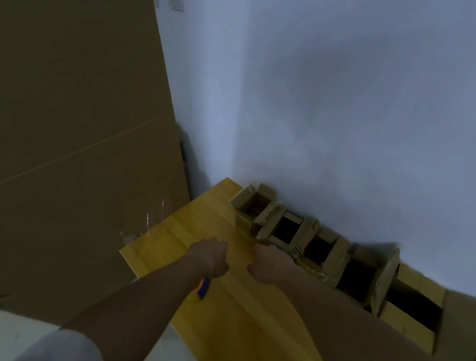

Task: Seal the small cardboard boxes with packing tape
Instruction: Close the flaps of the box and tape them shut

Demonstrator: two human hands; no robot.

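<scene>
Both fists curled over table

Both arms reach fwd, forearms bare, pale sleeve at L shoulder. Left hand knuckles up, fingers curled round sth blue/orange poking out below the wrist. Right hand just beside it, fingers curled under; grip hidden.

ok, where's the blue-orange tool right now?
Head view, lower centre: the blue-orange tool sticks out beneath the left hand gripping it, over the yellow table.
</scene>
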